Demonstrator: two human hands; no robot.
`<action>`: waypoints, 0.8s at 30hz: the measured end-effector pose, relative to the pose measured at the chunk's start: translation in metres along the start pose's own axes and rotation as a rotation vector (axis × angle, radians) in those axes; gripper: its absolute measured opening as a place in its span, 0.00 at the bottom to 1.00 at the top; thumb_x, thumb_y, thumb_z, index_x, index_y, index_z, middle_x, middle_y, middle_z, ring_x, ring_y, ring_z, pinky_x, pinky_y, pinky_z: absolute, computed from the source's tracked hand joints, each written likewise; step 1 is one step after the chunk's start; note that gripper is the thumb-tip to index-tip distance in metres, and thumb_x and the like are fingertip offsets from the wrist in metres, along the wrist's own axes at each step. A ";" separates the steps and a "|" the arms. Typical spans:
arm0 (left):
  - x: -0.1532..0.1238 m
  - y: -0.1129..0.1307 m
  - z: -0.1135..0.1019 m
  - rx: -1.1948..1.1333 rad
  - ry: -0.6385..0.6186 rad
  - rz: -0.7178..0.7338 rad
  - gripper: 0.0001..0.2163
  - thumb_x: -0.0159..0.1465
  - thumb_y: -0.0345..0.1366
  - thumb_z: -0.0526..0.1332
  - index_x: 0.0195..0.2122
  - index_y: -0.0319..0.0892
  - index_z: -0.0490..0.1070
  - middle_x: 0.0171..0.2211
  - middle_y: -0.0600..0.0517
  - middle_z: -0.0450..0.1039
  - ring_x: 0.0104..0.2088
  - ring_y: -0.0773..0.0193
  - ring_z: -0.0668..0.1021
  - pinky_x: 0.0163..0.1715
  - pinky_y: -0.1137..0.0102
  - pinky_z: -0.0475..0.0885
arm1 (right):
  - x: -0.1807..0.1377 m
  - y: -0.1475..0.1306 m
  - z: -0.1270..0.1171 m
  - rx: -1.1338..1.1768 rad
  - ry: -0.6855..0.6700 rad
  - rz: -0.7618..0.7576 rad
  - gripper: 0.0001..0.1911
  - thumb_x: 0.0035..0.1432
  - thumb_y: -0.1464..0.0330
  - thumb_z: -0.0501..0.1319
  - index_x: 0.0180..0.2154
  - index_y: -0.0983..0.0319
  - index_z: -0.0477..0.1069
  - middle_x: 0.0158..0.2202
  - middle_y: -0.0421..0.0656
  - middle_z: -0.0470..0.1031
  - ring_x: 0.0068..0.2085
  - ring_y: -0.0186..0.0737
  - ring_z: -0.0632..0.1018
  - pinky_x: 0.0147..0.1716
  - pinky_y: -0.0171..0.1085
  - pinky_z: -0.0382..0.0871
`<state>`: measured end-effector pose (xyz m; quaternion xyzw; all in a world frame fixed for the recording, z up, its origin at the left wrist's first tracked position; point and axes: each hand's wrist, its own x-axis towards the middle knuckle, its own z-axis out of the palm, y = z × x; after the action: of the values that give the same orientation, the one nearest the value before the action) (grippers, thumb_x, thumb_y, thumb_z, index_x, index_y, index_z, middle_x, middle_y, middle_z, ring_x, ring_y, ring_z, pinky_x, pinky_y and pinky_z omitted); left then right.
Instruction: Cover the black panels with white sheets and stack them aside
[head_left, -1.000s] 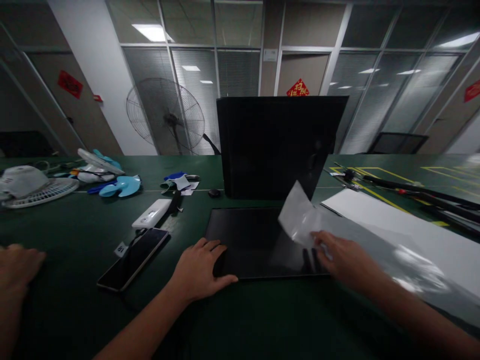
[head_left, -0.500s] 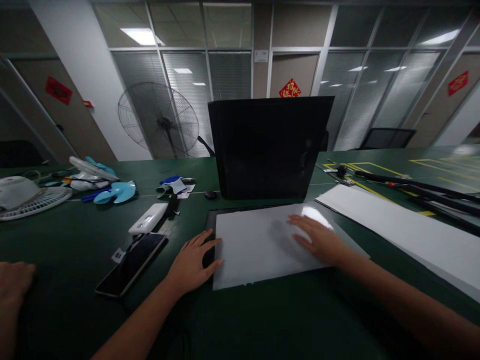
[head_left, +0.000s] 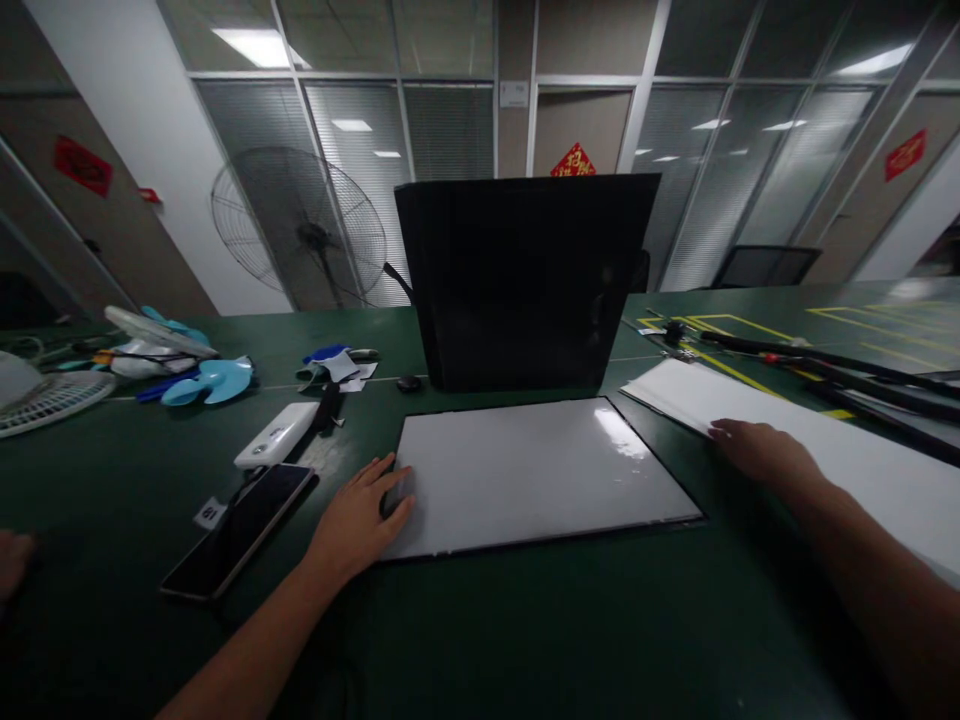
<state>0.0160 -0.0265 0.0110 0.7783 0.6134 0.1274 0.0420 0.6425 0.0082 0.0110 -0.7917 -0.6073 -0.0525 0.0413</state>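
1. On the counter (head_left: 525, 640), I see a smartphone (head_left: 238, 532) lying diagonally near a white handheld device (head_left: 277, 435).
2. Farther left, I make out a light-blue fan blade (head_left: 229, 380) beside a white fan grille (head_left: 64, 402).
3. Behind the counter, I see a wire-caged fan (head_left: 313, 237) and, rightward, a mesh-backed chair (head_left: 765, 268).

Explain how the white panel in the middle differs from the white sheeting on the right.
The white panel has a dark border; the white sheeting is white up to its far edge. The panel carries a bright glare; the sheeting looks duller. The panel fits inside the picture, while the sheeting runs off its right side. Both lie on the green table.
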 end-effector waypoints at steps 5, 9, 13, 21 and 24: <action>-0.001 0.005 -0.004 0.010 -0.004 -0.032 0.27 0.67 0.50 0.57 0.63 0.42 0.71 0.69 0.42 0.62 0.66 0.43 0.68 0.65 0.48 0.64 | -0.017 -0.039 -0.028 -0.060 0.068 0.085 0.23 0.68 0.60 0.46 0.50 0.67 0.72 0.40 0.62 0.76 0.37 0.57 0.78 0.33 0.47 0.67; -0.002 0.007 -0.006 0.018 -0.007 -0.031 0.26 0.67 0.48 0.57 0.64 0.42 0.70 0.69 0.43 0.63 0.66 0.43 0.69 0.64 0.48 0.64 | -0.048 -0.103 -0.048 -0.091 0.116 0.002 0.23 0.68 0.58 0.47 0.46 0.67 0.71 0.39 0.59 0.77 0.35 0.57 0.79 0.32 0.48 0.68; -0.004 0.006 -0.007 -0.018 0.013 -0.024 0.26 0.70 0.51 0.53 0.62 0.43 0.72 0.67 0.43 0.65 0.66 0.44 0.69 0.65 0.48 0.64 | -0.087 -0.172 -0.045 0.004 0.046 -0.398 0.21 0.68 0.61 0.49 0.54 0.62 0.71 0.47 0.52 0.79 0.40 0.49 0.81 0.37 0.46 0.74; -0.002 -0.002 0.000 -0.112 0.053 0.002 0.30 0.73 0.54 0.46 0.66 0.39 0.66 0.67 0.42 0.65 0.66 0.46 0.68 0.66 0.49 0.61 | -0.128 -0.226 -0.032 0.316 -0.241 -0.976 0.28 0.71 0.54 0.50 0.67 0.56 0.64 0.70 0.42 0.58 0.70 0.48 0.61 0.68 0.54 0.59; -0.002 -0.001 0.002 -0.074 0.052 -0.018 0.32 0.69 0.54 0.55 0.68 0.39 0.62 0.66 0.40 0.65 0.65 0.44 0.69 0.65 0.48 0.63 | -0.127 -0.223 -0.036 0.388 -0.333 -1.008 0.31 0.71 0.51 0.50 0.70 0.52 0.57 0.73 0.40 0.49 0.71 0.45 0.57 0.70 0.52 0.55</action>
<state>0.0155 -0.0275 0.0083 0.7672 0.6160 0.1699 0.0558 0.3933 -0.0605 0.0303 -0.3792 -0.9072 0.1724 0.0593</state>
